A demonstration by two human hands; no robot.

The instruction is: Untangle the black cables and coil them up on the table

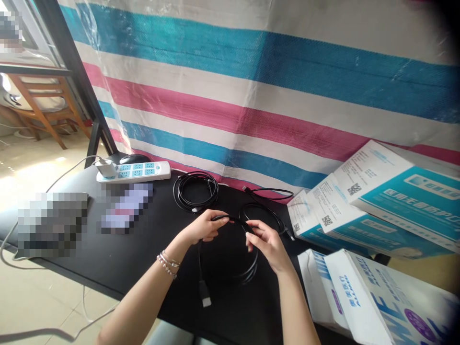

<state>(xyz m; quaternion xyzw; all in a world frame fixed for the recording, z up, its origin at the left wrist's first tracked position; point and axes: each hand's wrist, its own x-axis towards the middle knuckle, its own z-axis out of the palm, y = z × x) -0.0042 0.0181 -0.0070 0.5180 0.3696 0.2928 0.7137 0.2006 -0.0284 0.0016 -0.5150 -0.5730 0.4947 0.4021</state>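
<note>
A black cable (pixel 235 219) is stretched in a loose arch between my two hands over the black table. My left hand (pixel 205 227), with bracelets at the wrist, is closed round one side of it. The fingers of my right hand (pixel 265 239) pinch the other side. Below my left hand hangs one end of the cable, with a flat metal-tipped plug (pixel 204 293). More loops of the same cable droop under my right hand. Beyond my hands lie a coiled black cable (pixel 175 194) and another looped black cable (pixel 280 214).
A white power strip (pixel 161 171) with a plugged-in adapter (pixel 105 168) lies at the back left, a dark mouse (pixel 134 158) behind it. Several boxes (pixel 381 282) crowd the right side. A striped sheet (pixel 230 100) hangs behind the table (pixel 143 273). A wooden chair (pixel 46 98) stands beyond.
</note>
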